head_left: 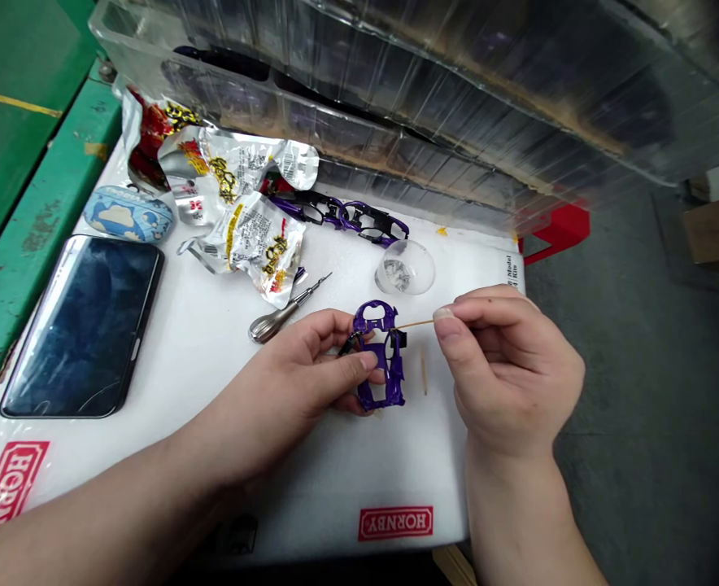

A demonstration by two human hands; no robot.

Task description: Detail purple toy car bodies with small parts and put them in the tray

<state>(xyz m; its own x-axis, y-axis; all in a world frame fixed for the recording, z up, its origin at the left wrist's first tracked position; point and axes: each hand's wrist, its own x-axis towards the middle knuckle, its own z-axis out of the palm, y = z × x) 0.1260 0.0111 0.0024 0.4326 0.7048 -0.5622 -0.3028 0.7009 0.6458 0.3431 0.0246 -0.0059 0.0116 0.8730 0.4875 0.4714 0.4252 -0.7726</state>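
Between the thumb and fingers of my left hand (316, 366) is a purple plastic frame part (376, 352) with black pieces at its sides, held above the white surface. My right hand (506, 366) pinches a thin wooden stick (414, 324), whose far tip meets the upper right part of the purple frame. A second small stick (424, 371) lies on the white surface between my hands. Beyond the part stands a small clear cup (405, 267) with whitish bits inside. To the left lies a metal-handled tool (280, 316) with a thin pointed tip.
More purple and black frame parts (344, 216) lie behind the cup. Silver foil packets (243, 195), a blue patterned case (128, 215) and a dark phone (84, 325) are at the left. Clear plastic trays (311, 118) are stacked along the back of the white surface (311, 480).
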